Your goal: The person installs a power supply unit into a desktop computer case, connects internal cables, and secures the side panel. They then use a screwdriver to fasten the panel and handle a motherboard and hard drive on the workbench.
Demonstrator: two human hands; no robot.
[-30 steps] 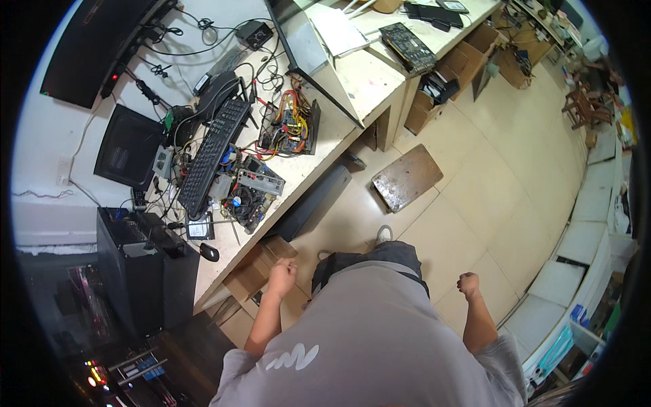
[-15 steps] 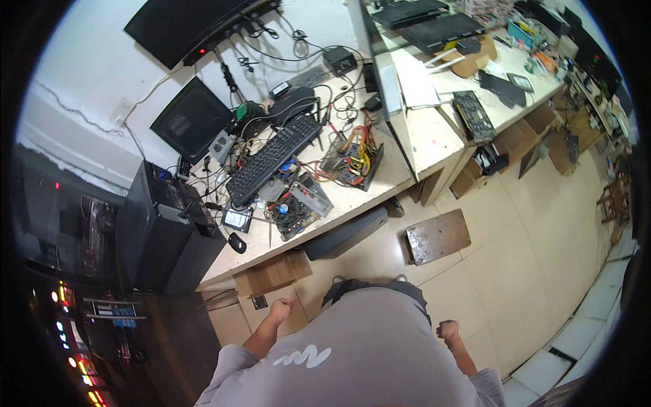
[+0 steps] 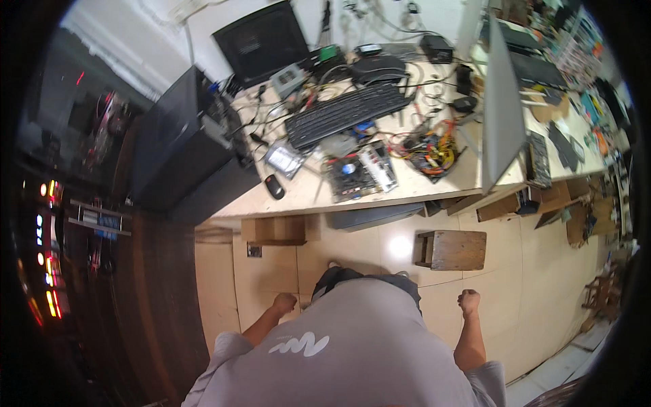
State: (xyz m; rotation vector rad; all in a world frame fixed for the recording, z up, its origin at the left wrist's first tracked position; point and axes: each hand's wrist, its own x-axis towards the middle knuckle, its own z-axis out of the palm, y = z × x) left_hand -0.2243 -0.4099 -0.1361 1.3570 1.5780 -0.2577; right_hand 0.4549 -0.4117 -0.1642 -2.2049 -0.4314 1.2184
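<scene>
My left hand [image 3: 285,303] hangs low at my side, its fingers curled into a loose fist with nothing visible in it. On the other side, my right hand [image 3: 468,300] is also closed and seems to hold nothing. It is nearest to a small wooden stool [image 3: 458,250], without touching it. Ahead stands a workbench [image 3: 247,207], out of contact with either hand. On it lie a black keyboard [image 3: 349,114], a circuit board with parts [image 3: 358,173], a hard drive [image 3: 285,159], a black mouse [image 3: 274,186] and a bundle of coloured cables [image 3: 437,152].
A black computer tower [image 3: 173,139] stands at the bench's left end, beside a dark monitor [image 3: 261,41]. An upright panel [image 3: 503,108] rises at the bench's right side. Below are an open cardboard box [image 3: 274,230] and a dark case [image 3: 376,216]. A dark brown surface [image 3: 163,292] lies left.
My view has turned left, and the bench now sits more level across it. My right hand has swung forward and outward; my left hand has shifted only slightly.
</scene>
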